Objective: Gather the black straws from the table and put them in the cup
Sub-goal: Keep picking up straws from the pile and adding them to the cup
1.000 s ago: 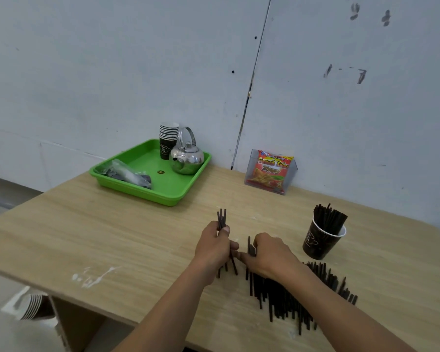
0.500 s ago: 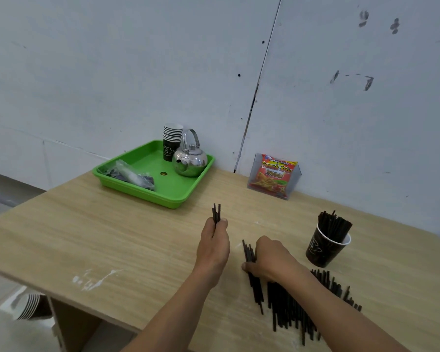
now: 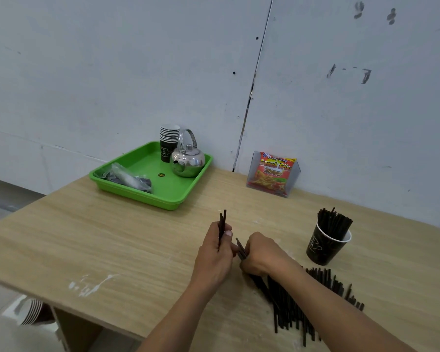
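A few black straws (image 3: 222, 221) are gripped upright in the left hand (image 3: 215, 252) and more are pinched in the right hand (image 3: 261, 252) beside it, so some could be dropped in a handover, or the crowded cup (image 3: 324, 250) beyond the right hand toppled when they are pushed in.

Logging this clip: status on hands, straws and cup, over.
Left hand grips a few straws. Right hand pinches a second bunch beside the loose pile. Cup part-filled, nothing between it and the hands.
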